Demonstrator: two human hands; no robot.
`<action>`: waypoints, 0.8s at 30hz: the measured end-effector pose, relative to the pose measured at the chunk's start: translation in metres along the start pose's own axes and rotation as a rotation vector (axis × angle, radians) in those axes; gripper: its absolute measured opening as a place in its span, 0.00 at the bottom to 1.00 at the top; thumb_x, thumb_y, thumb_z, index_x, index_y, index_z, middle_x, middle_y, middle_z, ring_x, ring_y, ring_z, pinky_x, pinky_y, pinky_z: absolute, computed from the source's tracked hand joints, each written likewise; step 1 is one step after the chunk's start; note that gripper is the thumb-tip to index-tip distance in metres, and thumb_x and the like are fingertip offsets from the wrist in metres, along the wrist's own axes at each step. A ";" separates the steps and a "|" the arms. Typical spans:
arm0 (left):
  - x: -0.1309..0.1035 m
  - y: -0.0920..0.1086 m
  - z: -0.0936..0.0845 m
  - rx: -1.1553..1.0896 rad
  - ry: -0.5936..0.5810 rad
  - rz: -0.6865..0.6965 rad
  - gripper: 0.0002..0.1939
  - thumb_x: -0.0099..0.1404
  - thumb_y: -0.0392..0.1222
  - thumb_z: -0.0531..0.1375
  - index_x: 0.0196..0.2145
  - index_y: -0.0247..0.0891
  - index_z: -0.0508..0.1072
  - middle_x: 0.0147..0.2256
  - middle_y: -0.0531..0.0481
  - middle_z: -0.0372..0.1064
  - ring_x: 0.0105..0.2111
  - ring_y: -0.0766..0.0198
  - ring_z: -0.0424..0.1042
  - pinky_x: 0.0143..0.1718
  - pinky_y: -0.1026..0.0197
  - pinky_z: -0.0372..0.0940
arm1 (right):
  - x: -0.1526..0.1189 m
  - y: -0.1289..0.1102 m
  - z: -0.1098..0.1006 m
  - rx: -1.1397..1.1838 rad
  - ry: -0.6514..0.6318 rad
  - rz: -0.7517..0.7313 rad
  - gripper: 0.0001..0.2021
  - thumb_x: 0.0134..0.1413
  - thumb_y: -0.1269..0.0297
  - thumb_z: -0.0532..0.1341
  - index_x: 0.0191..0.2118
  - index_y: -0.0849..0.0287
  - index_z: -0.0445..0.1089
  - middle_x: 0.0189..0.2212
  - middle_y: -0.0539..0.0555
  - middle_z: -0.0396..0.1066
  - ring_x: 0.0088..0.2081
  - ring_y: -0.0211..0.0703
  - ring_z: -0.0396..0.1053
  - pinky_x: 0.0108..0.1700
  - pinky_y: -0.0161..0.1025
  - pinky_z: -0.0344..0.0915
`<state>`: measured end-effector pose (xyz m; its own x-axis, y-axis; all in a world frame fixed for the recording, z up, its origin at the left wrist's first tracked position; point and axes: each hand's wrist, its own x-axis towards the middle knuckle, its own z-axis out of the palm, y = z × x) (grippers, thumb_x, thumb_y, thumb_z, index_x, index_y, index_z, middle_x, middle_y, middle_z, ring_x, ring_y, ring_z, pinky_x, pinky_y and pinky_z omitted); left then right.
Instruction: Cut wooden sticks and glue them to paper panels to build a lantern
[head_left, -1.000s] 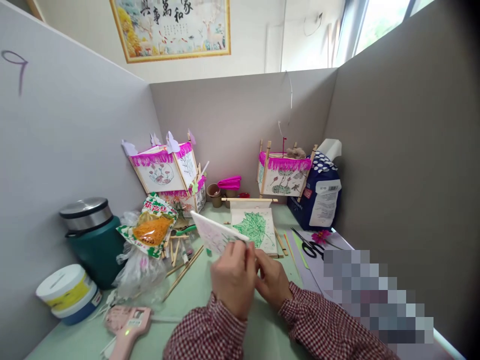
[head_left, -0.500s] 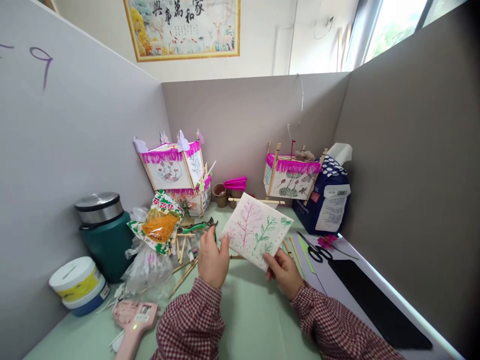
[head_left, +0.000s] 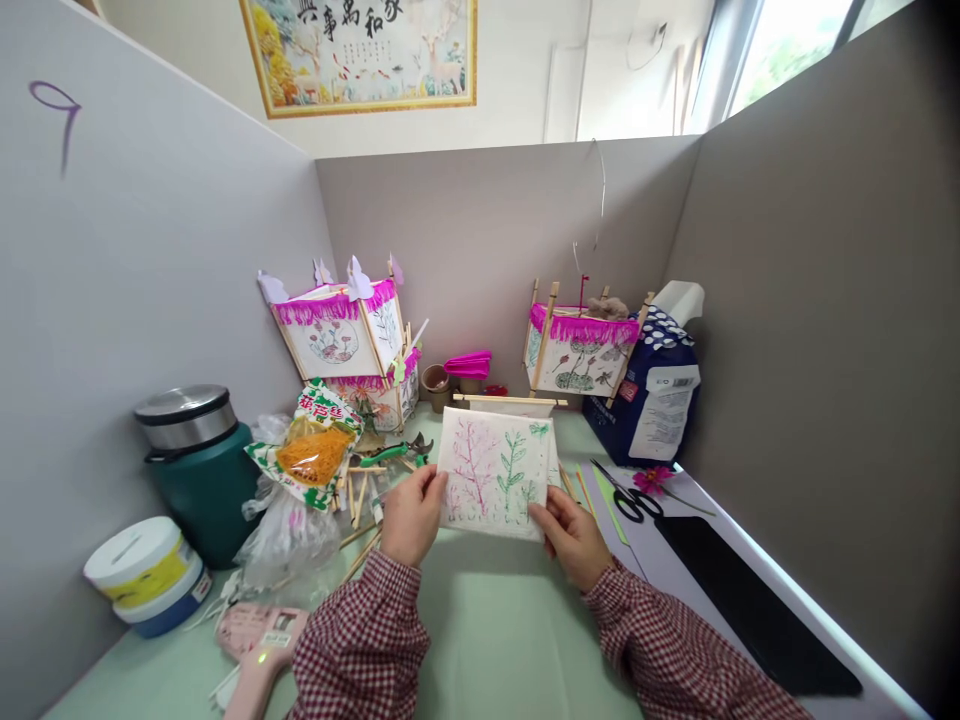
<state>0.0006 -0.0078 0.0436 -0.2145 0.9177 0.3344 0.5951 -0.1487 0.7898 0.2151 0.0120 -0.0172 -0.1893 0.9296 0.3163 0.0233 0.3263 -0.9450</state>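
Note:
A white panel with pink and green plant drawings is held up in front of me, nearly level. My left hand pinches its left edge between thumb and fingers. At the lower right corner, my right hand grips it with the thumb on the front. Behind the panel, a thin bamboo stick lies across the top of another white sheet, mostly hidden. Green-handled pruning shears and several bamboo sticks lie to the left of my left hand.
Two fringed paper lanterns stand at the back. To the left are a teal flask, a white tub, a snack bag and a pink glue gun. Black scissors and a black slab lie on the right.
My left hand has closed on the panel's left edge, where it was apart from it before. The panel has turned from a tilt to nearly level.

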 end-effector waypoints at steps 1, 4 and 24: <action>-0.001 -0.002 0.001 -0.059 0.005 -0.032 0.15 0.59 0.49 0.51 0.32 0.38 0.72 0.19 0.53 0.67 0.19 0.65 0.65 0.20 0.66 0.55 | 0.000 0.000 0.000 0.028 0.018 0.000 0.18 0.51 0.53 0.57 0.43 0.61 0.63 0.21 0.47 0.64 0.14 0.30 0.53 0.15 0.31 0.52; 0.000 -0.002 0.002 -0.254 0.074 -0.127 0.16 0.60 0.51 0.49 0.33 0.37 0.68 0.11 0.59 0.57 0.11 0.66 0.59 0.15 0.66 0.53 | 0.001 0.000 0.000 0.078 0.097 -0.013 0.21 0.49 0.52 0.59 0.45 0.62 0.61 0.25 0.51 0.68 0.15 0.30 0.56 0.17 0.32 0.56; 0.107 -0.004 0.007 0.345 0.561 0.017 0.12 0.62 0.42 0.48 0.34 0.37 0.70 0.26 0.45 0.71 0.30 0.59 0.70 0.32 0.61 0.58 | -0.010 0.002 0.009 -0.335 -0.114 -0.136 0.13 0.57 0.58 0.52 0.41 0.60 0.66 0.20 0.48 0.67 0.23 0.38 0.67 0.26 0.35 0.62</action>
<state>-0.0193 0.0937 0.0729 -0.5183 0.5713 0.6364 0.7960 0.0503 0.6032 0.2079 0.0016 -0.0233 -0.3203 0.8551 0.4076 0.3069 0.5008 -0.8093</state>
